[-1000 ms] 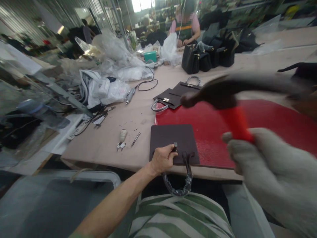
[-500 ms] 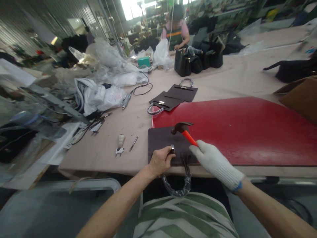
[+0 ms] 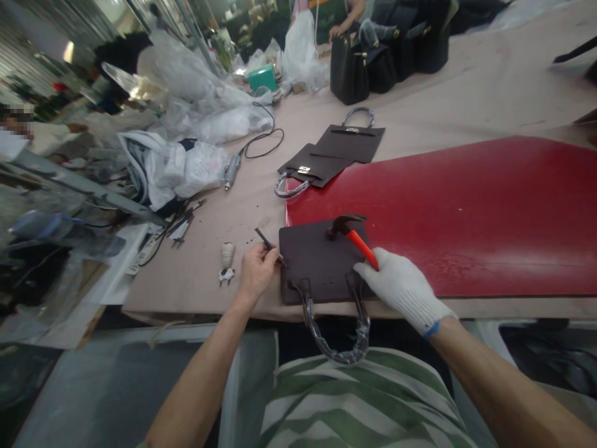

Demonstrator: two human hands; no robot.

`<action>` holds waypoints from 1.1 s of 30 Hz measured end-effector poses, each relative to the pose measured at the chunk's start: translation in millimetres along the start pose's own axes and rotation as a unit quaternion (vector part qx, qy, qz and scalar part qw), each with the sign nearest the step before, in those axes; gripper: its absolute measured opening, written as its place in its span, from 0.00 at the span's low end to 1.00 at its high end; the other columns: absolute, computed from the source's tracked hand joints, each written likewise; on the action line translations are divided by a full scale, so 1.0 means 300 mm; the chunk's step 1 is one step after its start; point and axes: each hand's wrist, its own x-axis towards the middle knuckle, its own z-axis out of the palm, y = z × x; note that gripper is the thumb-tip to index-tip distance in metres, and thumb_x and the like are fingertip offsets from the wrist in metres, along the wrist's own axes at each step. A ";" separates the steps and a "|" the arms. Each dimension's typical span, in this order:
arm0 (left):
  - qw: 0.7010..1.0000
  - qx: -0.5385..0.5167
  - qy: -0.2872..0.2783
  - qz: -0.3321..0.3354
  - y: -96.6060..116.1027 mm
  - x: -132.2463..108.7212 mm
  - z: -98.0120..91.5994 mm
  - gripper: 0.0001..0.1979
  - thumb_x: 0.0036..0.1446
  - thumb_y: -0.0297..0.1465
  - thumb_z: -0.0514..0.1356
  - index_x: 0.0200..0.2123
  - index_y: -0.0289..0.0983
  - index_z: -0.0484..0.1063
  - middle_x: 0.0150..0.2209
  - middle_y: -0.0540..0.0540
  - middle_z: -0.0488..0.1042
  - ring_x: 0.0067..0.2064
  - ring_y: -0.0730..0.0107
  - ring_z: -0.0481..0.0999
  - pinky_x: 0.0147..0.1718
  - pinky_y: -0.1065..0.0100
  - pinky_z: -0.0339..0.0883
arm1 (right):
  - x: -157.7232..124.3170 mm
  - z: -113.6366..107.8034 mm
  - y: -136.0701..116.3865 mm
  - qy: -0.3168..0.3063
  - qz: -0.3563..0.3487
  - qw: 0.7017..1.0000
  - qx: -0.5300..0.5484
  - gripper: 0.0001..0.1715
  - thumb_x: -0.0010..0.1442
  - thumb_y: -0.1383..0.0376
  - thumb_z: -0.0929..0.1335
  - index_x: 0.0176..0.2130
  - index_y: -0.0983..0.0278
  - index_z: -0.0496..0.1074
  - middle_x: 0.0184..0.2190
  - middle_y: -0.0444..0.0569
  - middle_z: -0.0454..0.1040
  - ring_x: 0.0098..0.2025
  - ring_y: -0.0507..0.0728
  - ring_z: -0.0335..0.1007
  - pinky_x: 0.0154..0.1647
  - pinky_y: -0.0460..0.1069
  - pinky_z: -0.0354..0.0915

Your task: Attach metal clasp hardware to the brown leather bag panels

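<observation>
My left hand (image 3: 256, 269), bare, is closed around a slim metal punch (image 3: 263, 237), which tilts across my fingers at the left edge of a dark brown bag panel (image 3: 317, 249). A white knitted glove covers my right hand (image 3: 396, 280). It grips the orange handle of a claw hammer (image 3: 361, 246), whose dark head is over the panel's upper right part. From the panel's near edge, a plastic-wrapped handle (image 3: 342, 354) loops toward my lap. White-gripped pliers (image 3: 227, 261) lie left of my left hand.
A large red sheet (image 3: 443, 230) covers the table's right side, partly under the panel. Beyond are two brown panels (image 3: 336, 146) with handles, black bags (image 3: 349, 71) and a person's hand (image 3: 336, 31). A corded tool (image 3: 232, 171) and plastic bags (image 3: 205, 168) lie left.
My left hand has moved left, off the panel's middle to its left edge; the punch in it now tilts. The hammer stays above the panel. The view has tipped downward.
</observation>
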 end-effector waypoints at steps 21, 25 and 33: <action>0.857 0.512 -0.022 -0.050 -0.035 0.103 -0.196 0.11 0.62 0.36 0.63 0.44 0.37 0.79 0.47 0.37 0.81 0.51 0.53 0.80 0.48 0.61 0.71 | 0.061 0.053 0.064 0.016 -0.027 0.999 0.015 0.21 0.68 0.47 0.61 0.38 0.60 0.70 0.28 0.58 0.75 0.32 0.70 0.75 0.30 0.56 0.61; 0.881 0.468 -0.049 -0.055 -0.057 0.160 -0.192 0.06 0.58 0.35 0.66 0.35 0.38 0.79 0.40 0.38 0.82 0.47 0.53 0.81 0.46 0.61 0.70 | 0.051 0.050 0.056 0.030 -0.020 0.999 0.006 0.21 0.66 0.47 0.62 0.38 0.60 0.71 0.27 0.55 0.75 0.30 0.67 0.73 0.29 0.54 0.60; 0.950 0.308 -0.009 -0.048 0.001 0.153 -0.190 0.03 0.61 0.31 0.60 0.35 0.38 0.69 0.31 0.44 0.79 0.37 0.60 0.83 0.41 0.62 0.74 | 0.013 0.036 0.016 0.032 -0.003 0.999 -0.027 0.21 0.68 0.48 0.62 0.40 0.61 0.70 0.32 0.54 0.76 0.34 0.63 0.74 0.30 0.51 0.55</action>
